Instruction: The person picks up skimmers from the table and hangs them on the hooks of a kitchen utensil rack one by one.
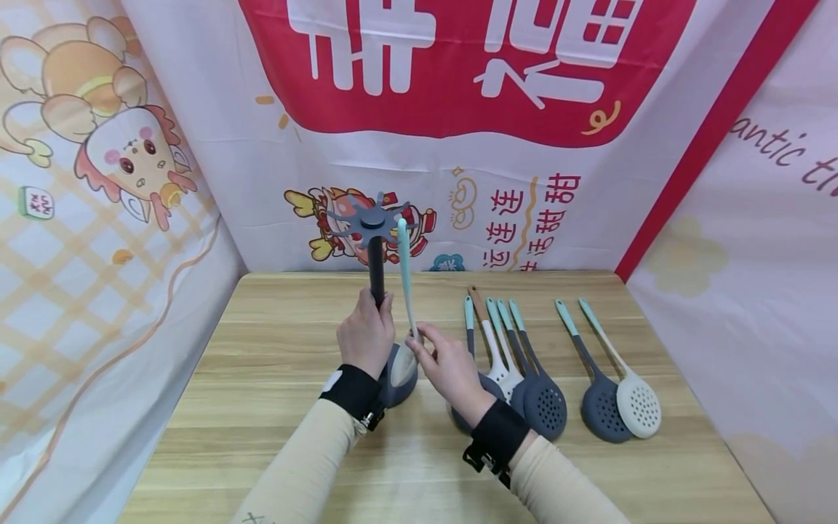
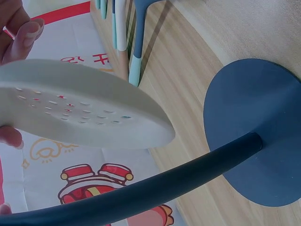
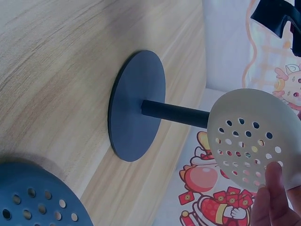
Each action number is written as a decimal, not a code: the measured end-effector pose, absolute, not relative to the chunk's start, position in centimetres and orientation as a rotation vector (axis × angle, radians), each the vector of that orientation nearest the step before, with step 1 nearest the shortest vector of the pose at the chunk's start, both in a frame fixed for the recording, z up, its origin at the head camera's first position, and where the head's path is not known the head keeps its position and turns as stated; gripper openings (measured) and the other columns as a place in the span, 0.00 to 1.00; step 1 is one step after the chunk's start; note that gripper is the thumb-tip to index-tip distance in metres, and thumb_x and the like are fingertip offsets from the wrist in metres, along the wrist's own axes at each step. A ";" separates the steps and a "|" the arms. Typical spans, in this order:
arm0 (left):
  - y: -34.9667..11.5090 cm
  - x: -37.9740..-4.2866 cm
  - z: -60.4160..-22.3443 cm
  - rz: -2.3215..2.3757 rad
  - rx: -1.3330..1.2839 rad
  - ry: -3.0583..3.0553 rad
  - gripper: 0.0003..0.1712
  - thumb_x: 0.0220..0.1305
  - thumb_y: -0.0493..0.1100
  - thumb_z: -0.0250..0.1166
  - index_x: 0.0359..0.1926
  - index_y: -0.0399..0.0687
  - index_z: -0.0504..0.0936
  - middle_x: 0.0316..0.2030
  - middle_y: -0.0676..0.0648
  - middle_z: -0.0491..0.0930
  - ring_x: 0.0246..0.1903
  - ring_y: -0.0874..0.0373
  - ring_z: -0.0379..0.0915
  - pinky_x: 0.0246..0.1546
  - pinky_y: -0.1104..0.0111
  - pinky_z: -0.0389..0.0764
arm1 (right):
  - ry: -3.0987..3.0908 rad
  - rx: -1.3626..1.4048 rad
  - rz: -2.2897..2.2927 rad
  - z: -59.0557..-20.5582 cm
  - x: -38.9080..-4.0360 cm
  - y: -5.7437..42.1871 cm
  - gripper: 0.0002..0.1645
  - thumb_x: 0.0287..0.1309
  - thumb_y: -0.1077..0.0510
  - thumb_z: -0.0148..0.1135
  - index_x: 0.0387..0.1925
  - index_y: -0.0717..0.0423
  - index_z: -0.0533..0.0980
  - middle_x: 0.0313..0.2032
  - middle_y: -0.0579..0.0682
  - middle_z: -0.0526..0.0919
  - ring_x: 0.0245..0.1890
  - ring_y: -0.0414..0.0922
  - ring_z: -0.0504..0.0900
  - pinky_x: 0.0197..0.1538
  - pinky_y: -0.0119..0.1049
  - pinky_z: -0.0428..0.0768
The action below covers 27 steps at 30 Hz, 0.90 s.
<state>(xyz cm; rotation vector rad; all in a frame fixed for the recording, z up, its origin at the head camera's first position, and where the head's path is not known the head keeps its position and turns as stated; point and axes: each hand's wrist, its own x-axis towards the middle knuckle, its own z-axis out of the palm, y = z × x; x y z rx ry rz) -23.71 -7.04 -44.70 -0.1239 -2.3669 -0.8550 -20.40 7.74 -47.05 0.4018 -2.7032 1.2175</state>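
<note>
A dark blue utensil stand (image 1: 373, 218) rises from the table, with hooks spreading from its top, a black pole (image 2: 141, 192) and a round base (image 3: 136, 108). My left hand (image 1: 366, 331) grips the pole below the hooks. With my right hand (image 1: 452, 367) I pinch a white skimmer (image 3: 247, 134) near its perforated head. It hangs head down in front of the pole. Its mint handle (image 1: 405, 262) points up, the tip overlapping the right-hand hooks in the head view. In the right wrist view, fingertips (image 3: 274, 176) lie against the skimmer's head.
Right of my hands, several utensils lie on the wooden table (image 1: 262, 437), including a dark skimmer (image 1: 545, 407) and a white slotted one (image 1: 509, 382). Farther right lie another dark skimmer (image 1: 599, 407) and a white skimmer (image 1: 639, 407). A printed cloth (image 1: 262, 218) hangs behind the table.
</note>
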 end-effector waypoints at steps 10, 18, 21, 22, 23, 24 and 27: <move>-7.0 -23.7 -44.6 -0.849 -0.128 -2.372 0.15 0.76 0.48 0.54 0.44 0.38 0.73 0.23 0.42 0.79 0.17 0.45 0.76 0.15 0.59 0.71 | -2.657 0.452 1.264 -46.8 -20.1 7.8 0.19 0.69 0.47 0.59 0.57 0.45 0.77 0.19 0.40 0.76 0.12 0.36 0.68 0.17 0.29 0.69; -6.9 -23.6 -44.7 -0.833 -0.117 -2.372 0.14 0.75 0.48 0.54 0.45 0.38 0.73 0.25 0.40 0.81 0.18 0.43 0.78 0.16 0.55 0.73 | -2.678 0.453 1.279 -45.8 -20.3 8.8 0.30 0.67 0.43 0.60 0.67 0.45 0.71 0.19 0.47 0.79 0.16 0.36 0.73 0.19 0.29 0.72; -6.8 -23.7 -44.8 -0.816 -0.117 -2.347 0.14 0.75 0.47 0.56 0.44 0.38 0.73 0.25 0.39 0.82 0.19 0.40 0.79 0.16 0.52 0.74 | -2.678 0.369 1.216 -45.8 -21.1 10.3 0.31 0.65 0.42 0.61 0.67 0.45 0.72 0.38 0.50 0.87 0.24 0.38 0.80 0.26 0.30 0.78; -6.8 -23.7 -44.8 -0.810 -0.117 -2.340 0.14 0.74 0.47 0.56 0.44 0.39 0.73 0.25 0.38 0.82 0.20 0.40 0.79 0.17 0.51 0.74 | -2.680 0.331 1.190 -45.8 -21.4 11.0 0.31 0.65 0.42 0.62 0.66 0.45 0.72 0.45 0.50 0.87 0.28 0.39 0.82 0.29 0.32 0.80; -6.8 -23.7 -44.8 -0.805 -0.118 -2.336 0.14 0.74 0.47 0.56 0.44 0.39 0.73 0.25 0.38 0.82 0.20 0.39 0.80 0.17 0.51 0.74 | -2.687 0.296 1.160 -46.0 -21.8 11.8 0.31 0.65 0.41 0.62 0.66 0.45 0.72 0.52 0.50 0.86 0.33 0.41 0.84 0.33 0.35 0.82; -6.8 -23.7 -44.8 -0.802 -0.117 -2.333 0.14 0.74 0.47 0.56 0.44 0.39 0.73 0.25 0.38 0.82 0.20 0.39 0.80 0.17 0.50 0.74 | -2.699 0.256 1.130 -46.1 -22.2 12.7 0.32 0.65 0.41 0.62 0.66 0.46 0.72 0.56 0.50 0.83 0.37 0.44 0.85 0.37 0.38 0.83; -6.8 -23.7 -44.9 -0.796 -0.117 -2.327 0.14 0.74 0.47 0.56 0.44 0.39 0.73 0.25 0.39 0.82 0.20 0.39 0.80 0.17 0.50 0.74 | -2.756 0.131 1.060 -46.8 -23.2 15.6 0.35 0.66 0.39 0.60 0.68 0.49 0.69 0.60 0.51 0.80 0.51 0.51 0.82 0.50 0.47 0.82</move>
